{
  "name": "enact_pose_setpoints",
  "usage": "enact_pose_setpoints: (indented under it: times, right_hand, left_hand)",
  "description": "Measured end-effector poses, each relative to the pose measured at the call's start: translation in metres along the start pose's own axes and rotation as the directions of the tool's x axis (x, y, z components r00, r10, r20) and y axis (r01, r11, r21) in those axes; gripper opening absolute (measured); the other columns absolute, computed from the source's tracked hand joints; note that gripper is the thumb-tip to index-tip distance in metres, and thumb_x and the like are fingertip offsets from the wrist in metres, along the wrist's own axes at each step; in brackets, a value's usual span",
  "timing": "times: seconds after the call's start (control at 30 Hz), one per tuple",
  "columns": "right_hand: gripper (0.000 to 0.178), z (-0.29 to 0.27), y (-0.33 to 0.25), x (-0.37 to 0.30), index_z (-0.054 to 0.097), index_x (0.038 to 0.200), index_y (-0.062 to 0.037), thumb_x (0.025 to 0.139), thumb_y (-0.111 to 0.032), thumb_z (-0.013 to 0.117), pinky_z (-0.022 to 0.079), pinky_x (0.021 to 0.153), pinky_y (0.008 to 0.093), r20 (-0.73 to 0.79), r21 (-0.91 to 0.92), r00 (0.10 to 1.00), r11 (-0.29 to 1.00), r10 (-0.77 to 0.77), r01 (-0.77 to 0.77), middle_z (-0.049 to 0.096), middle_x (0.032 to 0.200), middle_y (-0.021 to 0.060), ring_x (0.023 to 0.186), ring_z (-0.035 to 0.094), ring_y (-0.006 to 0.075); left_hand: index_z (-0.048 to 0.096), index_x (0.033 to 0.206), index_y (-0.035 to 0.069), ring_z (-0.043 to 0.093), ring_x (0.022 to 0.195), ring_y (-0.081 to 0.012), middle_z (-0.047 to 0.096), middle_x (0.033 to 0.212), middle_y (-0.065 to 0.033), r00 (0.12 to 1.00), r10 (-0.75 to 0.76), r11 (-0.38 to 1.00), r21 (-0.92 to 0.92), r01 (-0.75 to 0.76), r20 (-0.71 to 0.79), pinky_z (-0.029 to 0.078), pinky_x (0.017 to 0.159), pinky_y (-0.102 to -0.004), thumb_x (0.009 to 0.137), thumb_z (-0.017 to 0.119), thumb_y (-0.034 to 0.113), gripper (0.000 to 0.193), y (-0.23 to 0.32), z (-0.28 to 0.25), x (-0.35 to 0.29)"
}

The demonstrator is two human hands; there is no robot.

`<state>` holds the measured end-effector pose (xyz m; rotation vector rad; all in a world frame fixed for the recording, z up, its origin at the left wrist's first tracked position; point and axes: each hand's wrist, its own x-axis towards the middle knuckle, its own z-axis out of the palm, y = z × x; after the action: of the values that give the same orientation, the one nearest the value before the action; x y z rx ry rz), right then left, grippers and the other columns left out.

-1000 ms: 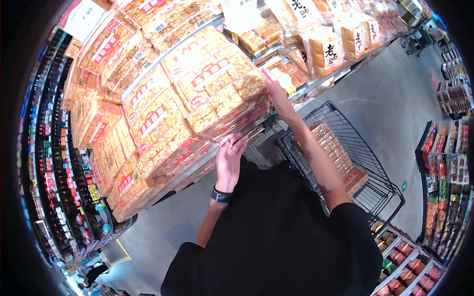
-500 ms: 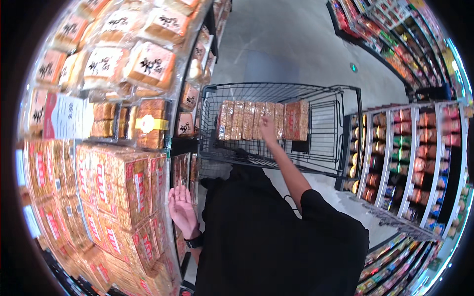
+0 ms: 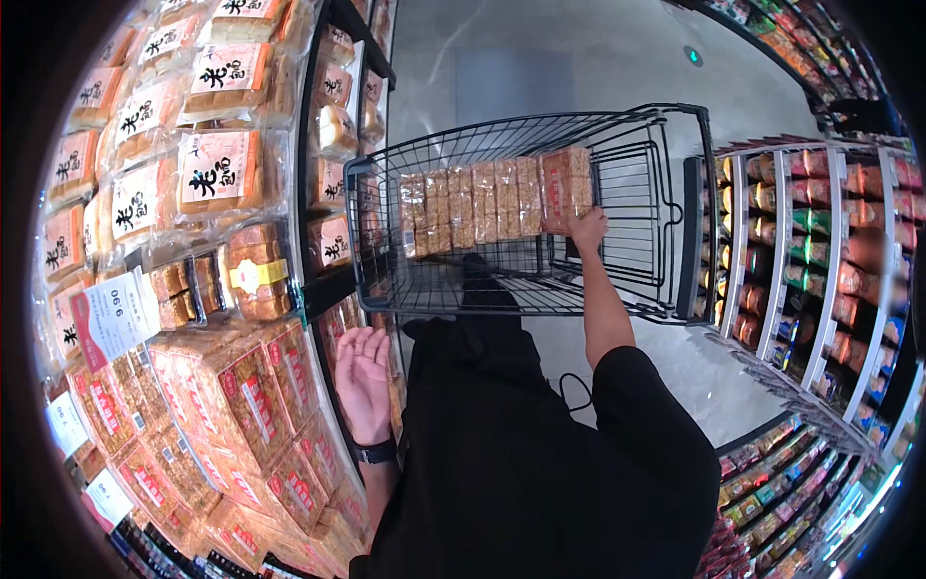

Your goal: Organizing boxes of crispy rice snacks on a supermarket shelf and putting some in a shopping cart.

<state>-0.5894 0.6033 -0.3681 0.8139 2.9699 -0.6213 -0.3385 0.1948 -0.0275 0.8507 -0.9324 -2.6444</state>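
A long, clear-wrapped pack of golden puffed-grain blocks, with a red label near its right end, lies in a black wire shopping cart. My right hand is closed on the pack's near right corner, its fingers partly hidden along the end. My left hand is held beside the shelf at the left, palm turned up. Its fingers are slightly curled and apart, with nothing in them. A dark band circles the left wrist.
Bagged bread loaves fill the shelf at the left. Below them are stacked packs of similar golden blocks and a price card. Shelves of packaged goods stand at the right. Grey floor extends beyond the cart.
My right hand has gone from the top of the pack to its right end. The pack now lies nearer the cart's far side, slightly angled. My left hand stays open.
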Motion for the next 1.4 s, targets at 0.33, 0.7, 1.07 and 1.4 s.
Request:
enact_pose_setpoints:
  times: [0.33, 0.7, 1.07, 1.4]
  right_hand:
    - [0.084, 0.0, -0.069, -0.001, 0.044, 0.121, -0.0005, 0.067, -0.05, 0.086, 0.048, 0.1, 0.0521, 0.247, -0.053, 0.968, 0.998, 0.048, -0.036, 0.055, 0.126, 0.029, 0.119, 0.055, 0.0465]
    - [0.067, -0.015, -0.057, -0.014, 0.053, 0.12, -0.0026, 0.074, -0.041, 0.082, 0.054, 0.088, 0.0486, 0.333, 0.225, 0.936, 0.953, 0.118, -0.201, 0.067, 0.114, 0.0218, 0.103, 0.068, 0.0388]
    - [0.071, -0.157, -0.103, -0.115, 0.041, 0.148, -0.0009, 0.086, -0.011, 0.073, 0.055, 0.095, 0.0346, 0.757, 0.591, 0.46, 0.186, -0.463, -0.785, 0.063, 0.129, 0.0139, 0.114, 0.065, 0.0217]
    - [0.105, -0.234, -0.267, -0.181, 0.027, 0.156, 0.002, 0.073, -0.022, 0.087, 0.034, 0.116, 0.0353, 0.506, 0.706, -0.009, 0.42, -0.862, -0.57, 0.048, 0.148, 0.0116, 0.136, 0.045, 0.0192]
  left_hand:
    - [0.053, 0.127, 0.001, 0.061, 0.118, -0.0283, 0.062, 0.122, -0.0143, 0.977, 0.034, 0.999, 0.008, -0.034, -0.211, 0.045, 0.11, -0.0427, 0.103, 0.054, 0.022, 0.032, -0.015, -0.011, -0.023]
    - [0.053, 0.127, 0.001, 0.059, 0.119, -0.028, 0.06, 0.124, -0.0141, 0.982, 0.019, 1.0, 0.0, -0.019, -0.189, 0.044, 0.111, -0.0423, 0.103, 0.054, 0.022, 0.032, -0.02, -0.013, -0.021]
    - [0.043, 0.141, 0.0, 0.056, 0.127, -0.0309, 0.056, 0.134, -0.0203, 0.99, -0.121, 0.95, 0.299, 0.096, 0.067, 0.045, 0.109, -0.0432, 0.106, 0.05, 0.024, 0.043, -0.025, 0.041, 0.014]
    - [0.013, 0.16, 0.003, 0.04, 0.142, -0.0208, 0.039, 0.154, -0.0117, 0.981, 0.125, 0.837, 0.516, -0.183, 0.145, 0.036, 0.117, -0.039, 0.082, 0.081, 0.014, 0.104, 0.02, 0.066, -0.018]
